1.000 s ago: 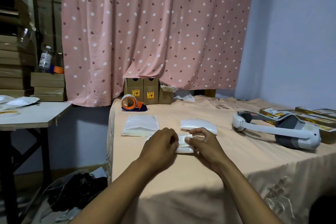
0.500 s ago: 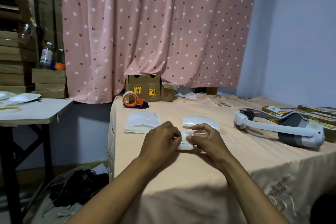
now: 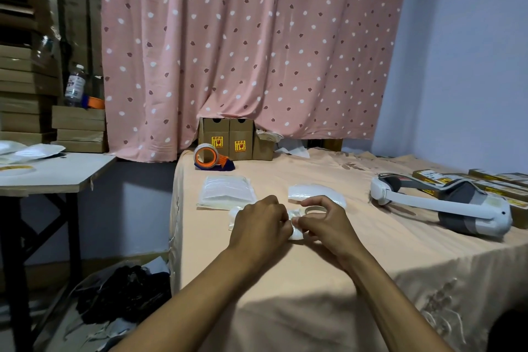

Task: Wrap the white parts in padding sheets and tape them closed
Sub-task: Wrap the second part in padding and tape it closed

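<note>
Side table (image 3: 57,177): stands at the left edge of the frame, apart from the bed, with pale pouches lying on it; it looks like overflow storage and is out of easy reach.
Tape dispenser (image 3: 210,157): orange roll on a blue holder, parked at the far left corner of the bed (image 3: 285,280), in front of the small brown boxes (image 3: 228,140). It is likely kept back so the work spot stays free until the wrap needs sealing.
Padding sheets (image 3: 227,191): a flat, squared stack just beyond the left hand, close enough that one sheet can be drawn off at a time.
Left hand (image 3: 258,226): at frame centre, knuckles up, fingers curled down over the left end of the bundle and gripping it, seemingly to stop the fold from springing open.
Padded bundle (image 3: 295,224): small and white, resting on the bed between the two hands; the white part itself is hidden inside the wrap.
Right hand (image 3: 325,223): thumb and fingertips pinch the bundle's right end, the forefinger arched above, probably tucking the flap. No tape is on it yet, as far as I can tell.
Second pile (image 3: 314,194): glossy white pieces just behind the right hand, probably waiting their turn.
Headset (image 3: 443,206): white and grey, lying at the right of the frame, well apart from the work.
</note>
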